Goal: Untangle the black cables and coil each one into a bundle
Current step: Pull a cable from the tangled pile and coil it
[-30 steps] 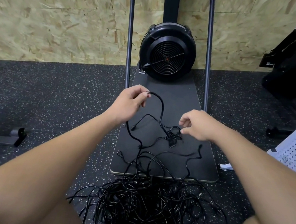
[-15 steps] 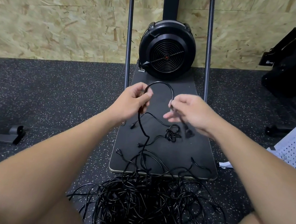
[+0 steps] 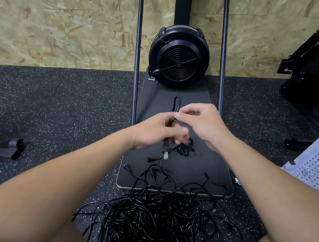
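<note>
Evidently, one folded black cable (image 3: 176,106) is gripped in the curled fingers of the left hand (image 3: 158,132) and pinched near its upper loop by the right hand (image 3: 202,121), both held above the dark base plate (image 3: 205,170) of a machine with one round black fan housing (image 3: 178,58) and two upright poles. Below, a tangled cable pile (image 3: 159,223) too dense to be counted is spread over the speckled floor (image 3: 62,109) and the plate's near edge, and no legible writing is seen.
</note>
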`<act>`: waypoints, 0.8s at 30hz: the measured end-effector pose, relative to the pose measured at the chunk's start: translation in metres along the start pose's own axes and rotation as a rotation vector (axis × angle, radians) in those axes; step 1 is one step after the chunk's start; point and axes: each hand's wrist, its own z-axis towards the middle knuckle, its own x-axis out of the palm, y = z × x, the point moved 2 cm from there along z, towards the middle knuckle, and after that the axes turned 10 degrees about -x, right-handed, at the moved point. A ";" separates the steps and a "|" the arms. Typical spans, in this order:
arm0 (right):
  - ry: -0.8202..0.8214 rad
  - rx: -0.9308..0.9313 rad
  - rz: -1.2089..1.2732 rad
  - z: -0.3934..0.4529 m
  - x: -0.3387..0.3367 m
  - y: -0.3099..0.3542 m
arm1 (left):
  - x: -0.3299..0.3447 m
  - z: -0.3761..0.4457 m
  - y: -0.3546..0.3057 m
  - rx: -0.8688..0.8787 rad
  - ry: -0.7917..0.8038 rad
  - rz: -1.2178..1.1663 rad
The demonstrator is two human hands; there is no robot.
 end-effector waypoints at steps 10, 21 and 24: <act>0.317 -0.388 -0.537 0.003 -0.013 0.005 | -0.017 -0.009 -0.004 0.001 0.091 0.322; 0.163 -0.180 -0.277 0.005 -0.023 -0.004 | -0.034 -0.001 0.006 0.180 -0.503 1.057; 0.066 -0.144 -0.185 0.006 -0.026 -0.002 | -0.022 0.000 0.004 0.187 -0.310 0.696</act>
